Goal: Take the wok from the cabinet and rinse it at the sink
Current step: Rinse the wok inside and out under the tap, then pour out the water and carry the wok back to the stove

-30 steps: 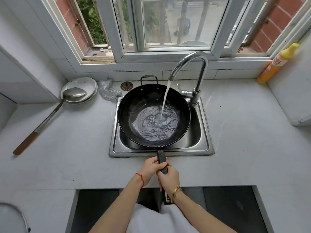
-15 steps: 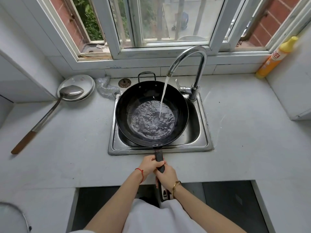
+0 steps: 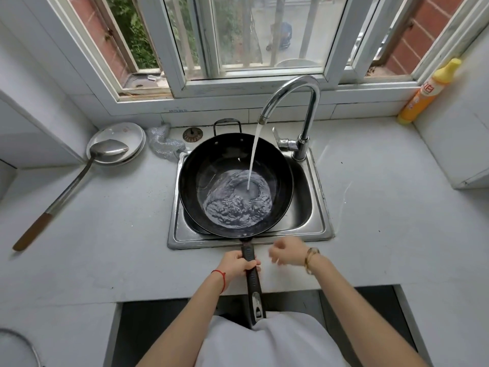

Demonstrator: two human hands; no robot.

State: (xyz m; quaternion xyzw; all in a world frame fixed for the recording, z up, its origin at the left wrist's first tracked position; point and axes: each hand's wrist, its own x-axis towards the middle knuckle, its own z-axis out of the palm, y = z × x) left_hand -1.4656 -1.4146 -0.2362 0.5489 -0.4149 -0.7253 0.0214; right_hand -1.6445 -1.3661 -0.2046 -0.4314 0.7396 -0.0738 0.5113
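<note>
At 6 o'clock of the sink (image 3: 321, 223), left hand (image 3: 235, 264) grips the wok (image 3: 211, 165) handle; right hand (image 3: 287, 251) loosely curled, blurred, holding nothing; handle end hidden behind clothing

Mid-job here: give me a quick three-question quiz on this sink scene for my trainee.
1. True or false: both hands grip the wok handle.
2. Which thing lies with its bowl on the white plate? A) ladle B) yellow bottle C) sink strainer
3. Fill in: water from the faucet lands inside the ____.

Key:
1. False. Only the left hand grips the handle; the right hand is off it, holding nothing.
2. A, the ladle, its wooden handle stretched across the counter.
3. Wok, which sits over the sink with water pooled in its bottom.
</note>
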